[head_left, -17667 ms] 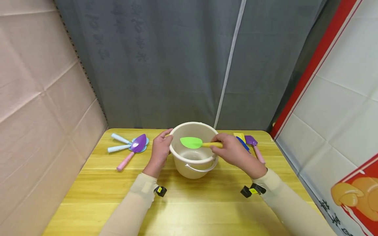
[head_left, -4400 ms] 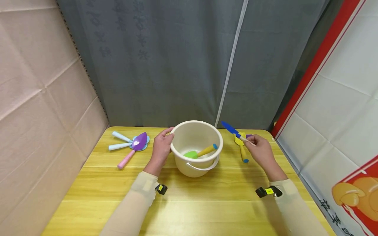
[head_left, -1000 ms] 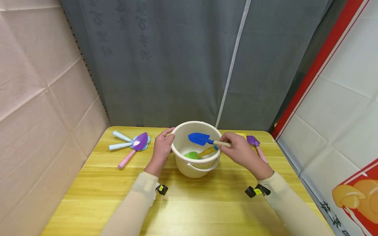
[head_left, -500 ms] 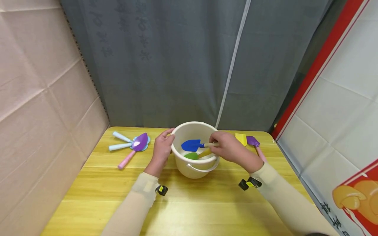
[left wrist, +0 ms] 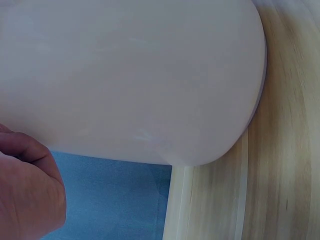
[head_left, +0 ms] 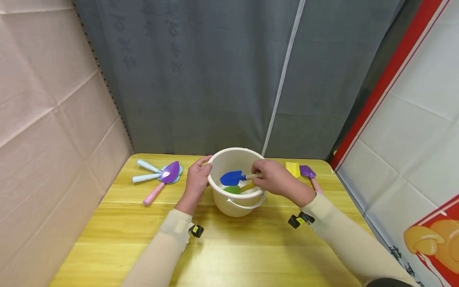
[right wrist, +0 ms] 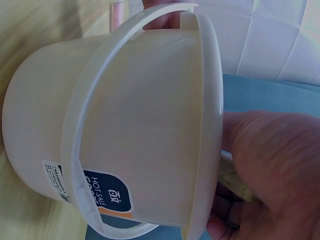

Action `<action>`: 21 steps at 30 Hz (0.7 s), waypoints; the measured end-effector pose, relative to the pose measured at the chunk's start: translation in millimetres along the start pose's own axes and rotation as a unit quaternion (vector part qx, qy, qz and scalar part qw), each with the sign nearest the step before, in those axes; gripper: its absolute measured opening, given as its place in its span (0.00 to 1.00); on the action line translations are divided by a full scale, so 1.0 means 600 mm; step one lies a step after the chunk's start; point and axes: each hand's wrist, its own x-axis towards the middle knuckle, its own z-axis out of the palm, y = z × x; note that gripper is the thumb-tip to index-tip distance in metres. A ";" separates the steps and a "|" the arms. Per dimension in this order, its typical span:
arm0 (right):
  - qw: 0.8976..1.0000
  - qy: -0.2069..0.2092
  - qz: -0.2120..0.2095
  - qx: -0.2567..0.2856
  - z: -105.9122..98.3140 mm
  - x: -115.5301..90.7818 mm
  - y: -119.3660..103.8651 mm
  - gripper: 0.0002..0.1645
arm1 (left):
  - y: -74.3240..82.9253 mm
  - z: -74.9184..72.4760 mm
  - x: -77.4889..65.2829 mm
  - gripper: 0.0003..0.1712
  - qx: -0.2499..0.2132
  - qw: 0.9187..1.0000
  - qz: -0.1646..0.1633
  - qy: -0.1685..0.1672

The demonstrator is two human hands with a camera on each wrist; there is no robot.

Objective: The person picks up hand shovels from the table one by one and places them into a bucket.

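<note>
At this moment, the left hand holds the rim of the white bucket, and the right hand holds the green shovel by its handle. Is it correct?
The colour is wrong: the head view shows the right hand holding the blue shovel by its handle, while the green shovel lies inside the white bucket. The left hand does hold the rim.
</note>
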 end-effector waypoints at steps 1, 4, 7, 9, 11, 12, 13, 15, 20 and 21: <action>1.000 -0.002 -0.003 -0.002 0.000 0.002 0.000 0.06 | 0.000 0.000 0.000 0.22 0.001 1.000 0.000 0.000; 1.000 -0.011 -0.011 -0.001 0.001 0.008 -0.001 0.06 | 0.002 0.000 0.000 0.22 0.006 1.000 -0.003 0.002; 0.999 -0.025 -0.020 0.007 0.001 0.015 -0.003 0.05 | 0.003 0.001 -0.001 0.22 0.005 1.000 -0.007 0.003; 0.999 -0.036 -0.027 0.008 0.001 0.021 -0.003 0.05 | 0.005 0.000 -0.001 0.23 0.006 1.000 -0.008 0.002; 0.998 -0.046 -0.035 0.007 0.003 0.028 -0.001 0.05 | 0.006 0.000 -0.001 0.23 0.006 1.000 -0.008 0.000; 0.998 -0.051 -0.039 0.006 0.003 0.032 0.000 0.05 | 0.006 0.000 0.000 0.23 0.007 1.000 -0.008 0.001; 0.997 -0.057 -0.042 0.004 0.004 0.035 0.001 0.05 | 0.006 0.000 0.000 0.23 0.008 1.000 -0.008 0.001; 0.996 -0.071 -0.045 0.004 0.006 0.042 0.002 0.05 | 0.006 -0.001 0.000 0.23 0.010 1.000 -0.008 0.004; 0.994 -0.099 -0.048 -0.002 0.008 0.057 0.001 0.04 | 0.004 -0.003 0.001 0.23 0.010 1.000 -0.009 0.004; 0.993 -0.105 -0.047 -0.002 0.008 0.059 0.001 0.04 | 0.004 -0.003 0.001 0.23 0.011 1.000 -0.008 0.004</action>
